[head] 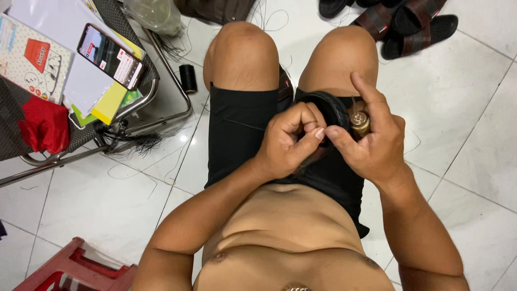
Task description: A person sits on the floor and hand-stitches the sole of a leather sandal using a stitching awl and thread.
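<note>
I am seated, looking down at my lap. My left hand is pinched shut on a black strap-like piece of fabric that curves over my right thigh; a fine thread may be between the fingertips, too small to tell. My right hand holds the same black piece from the other side, thumb meeting the left fingers, with a small brass-coloured metal fitting tucked against its palm and the index finger raised. Both hands touch at the fingertips over my black shorts.
A chair at the left carries a phone, papers, a booklet and red cloth. A black thread spool stands on the white tiled floor. Sandals lie at top right; a red plastic stool is bottom left.
</note>
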